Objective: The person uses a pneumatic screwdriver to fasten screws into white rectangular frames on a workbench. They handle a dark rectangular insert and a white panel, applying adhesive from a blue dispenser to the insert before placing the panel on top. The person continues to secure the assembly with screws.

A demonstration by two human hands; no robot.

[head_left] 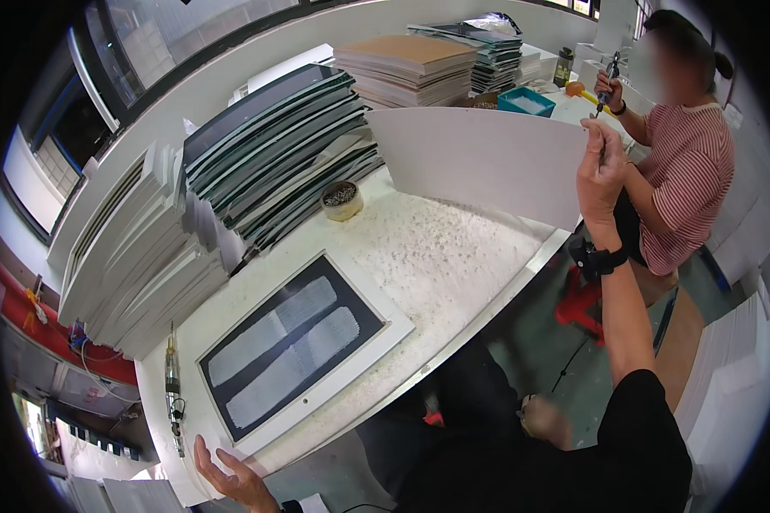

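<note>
Stacked panels [274, 158] are lining our table [475, 295]. Our right hand [601, 175] is pinching a white board [488, 162] by its corner, probably supporting it; our left hand [233, 480] is holding nothing, fingers apart.

I count one raised white panel [479, 162], one dark framed panel [269, 349] with two grey strips [295, 365], one round tub [344, 211], two screwdrivers [173, 376], one teal bin [508, 103].
</note>
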